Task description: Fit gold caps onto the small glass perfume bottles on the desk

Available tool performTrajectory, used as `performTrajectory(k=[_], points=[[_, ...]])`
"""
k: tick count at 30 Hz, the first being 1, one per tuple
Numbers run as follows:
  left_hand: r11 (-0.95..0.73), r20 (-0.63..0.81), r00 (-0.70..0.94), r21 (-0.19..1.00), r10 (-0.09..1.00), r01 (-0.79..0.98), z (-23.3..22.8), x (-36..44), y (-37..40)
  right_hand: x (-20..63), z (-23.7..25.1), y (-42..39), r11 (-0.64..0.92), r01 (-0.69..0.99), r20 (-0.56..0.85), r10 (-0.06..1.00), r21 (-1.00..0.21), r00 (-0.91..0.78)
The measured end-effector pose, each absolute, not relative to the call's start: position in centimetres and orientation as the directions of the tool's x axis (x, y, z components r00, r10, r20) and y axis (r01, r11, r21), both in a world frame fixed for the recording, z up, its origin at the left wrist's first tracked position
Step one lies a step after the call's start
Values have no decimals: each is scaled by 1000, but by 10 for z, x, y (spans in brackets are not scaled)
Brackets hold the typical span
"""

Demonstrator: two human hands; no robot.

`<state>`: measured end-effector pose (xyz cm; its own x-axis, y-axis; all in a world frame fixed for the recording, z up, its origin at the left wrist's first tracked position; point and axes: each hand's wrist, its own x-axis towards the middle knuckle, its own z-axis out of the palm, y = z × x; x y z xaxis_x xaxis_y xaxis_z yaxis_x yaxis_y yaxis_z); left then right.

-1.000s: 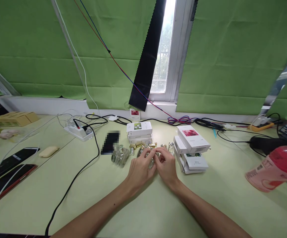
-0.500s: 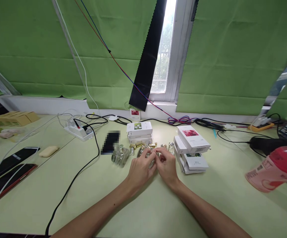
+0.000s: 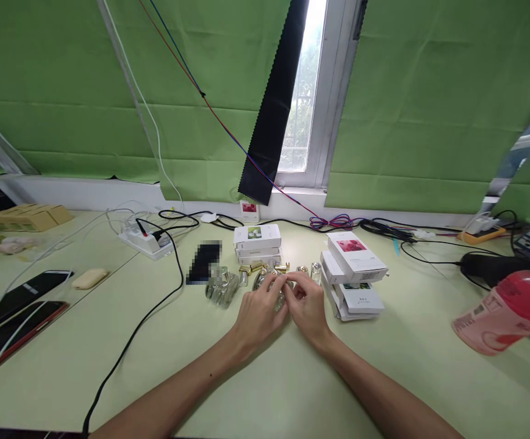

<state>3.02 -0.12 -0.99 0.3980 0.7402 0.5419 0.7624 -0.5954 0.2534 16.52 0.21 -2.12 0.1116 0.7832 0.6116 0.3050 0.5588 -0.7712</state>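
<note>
My left hand [image 3: 260, 311] and my right hand [image 3: 309, 305] meet over the middle of the table, fingers curled and tips pressed together. What the fingertips hold is hidden. Clear, shiny glass-like pieces [image 3: 279, 300] show under and between the hands. Just beyond them lie several small gold caps [image 3: 256, 266] and a silver cap [image 3: 243, 278]. A clear glassy bundle [image 3: 222, 289] rests left of my left hand. Near my right hand stands a small clear-and-silver piece [image 3: 316, 271], beside stacked white boxes [image 3: 358, 259] with a red flower picture on top.
Another stack of white boxes [image 3: 258, 241] stands behind the hands. A dark pixelated patch [image 3: 204, 262] lies to the left. A black cable [image 3: 155, 311] crosses the table from a power strip [image 3: 143, 239]. Phones [image 3: 22, 296] lie far left; a pink bottle [image 3: 502, 311] is at right.
The hands stay in the same place, with only a very slight shift of the fingers. The objects around them look unmoved.
</note>
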Motion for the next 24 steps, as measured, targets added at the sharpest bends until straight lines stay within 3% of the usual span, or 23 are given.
performTrajectory(k=[14, 24], points=[[-579, 600, 397, 138, 694, 804, -8, 31, -2, 164, -20, 2, 555, 328, 615, 780, -764, 114], [-596, 547, 398, 247, 736, 764, -10, 29, -3, 164, -20, 1, 555, 350, 626, 770, -754, 127]])
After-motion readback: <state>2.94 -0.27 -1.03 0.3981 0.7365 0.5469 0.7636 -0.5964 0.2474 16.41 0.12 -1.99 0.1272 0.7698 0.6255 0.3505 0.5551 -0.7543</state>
